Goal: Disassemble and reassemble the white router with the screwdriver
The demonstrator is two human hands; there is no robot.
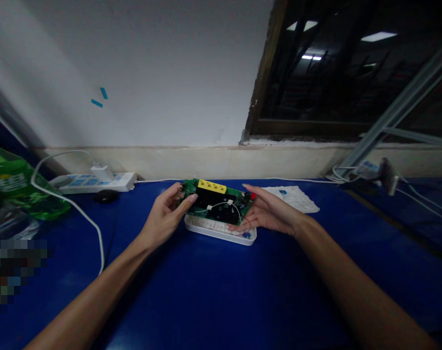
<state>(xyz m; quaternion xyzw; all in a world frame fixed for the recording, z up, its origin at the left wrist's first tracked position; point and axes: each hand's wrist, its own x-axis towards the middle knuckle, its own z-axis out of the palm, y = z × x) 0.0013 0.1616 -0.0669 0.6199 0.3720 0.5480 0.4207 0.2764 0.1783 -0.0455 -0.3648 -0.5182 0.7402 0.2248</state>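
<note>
A green circuit board [217, 198] with a black plate and a yellow block of ports [212, 186] is tilted above a shallow white casing [218, 232]. My left hand [167, 210] grips its left end, thumb on top. At the right end, my right hand [270, 209] holds the board between thumb and fingers, the fingers reaching below over the casing. A small red part [253, 196] shows beside the right thumb. Thin white wires [221, 205] cross the board. Behind my right hand lies a flat white cover [297, 199].
A white power strip [126, 182] with a plugged-in charger stands by the wall at left, with a black mouse-like object [106, 196] before it. A green bottle [20, 184] lies far left. Cables and a metal frame [396, 116] stand at right on the blue table [191, 301].
</note>
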